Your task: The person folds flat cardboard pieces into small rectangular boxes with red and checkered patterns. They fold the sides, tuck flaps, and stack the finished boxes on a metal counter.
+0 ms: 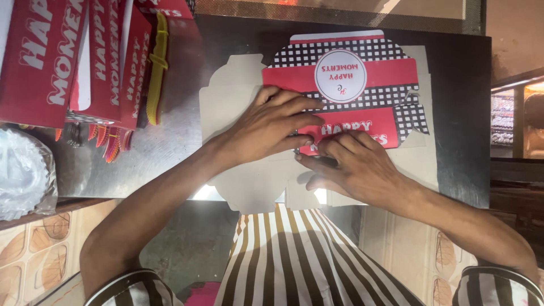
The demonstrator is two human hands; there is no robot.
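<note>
head camera looks straight down at a dark metal counter [170, 141] where a flat, unfolded cardboard box blank [362, 73] lies spread out. its printed side shows red bands, a black-and-white check pattern and a round white emblem; grey unprinted flaps stick out to the left and toward the person. the left hand [269, 127] lies flat on the blank, palm down, fingers stretched out and close together, pressing on the grey flap and the edge of the red printed panel; it grips nothing. the right hand [357, 164] rests just beside it, fingers slightly curled with the tips pushing down on the lower red panel, thumb tucked under toward the near flap; whether it pinches the card between thumb and fingers cannot be told. the two hands nearly touch at the fingertips. at the far left of the counter stands a stack of red folded boxes [68, 56], with a yellow strip [157, 68] beside them and a bundle of clear plastic [22, 170] near the counter's edge. a striped apron [300, 260] hangs below.
</note>
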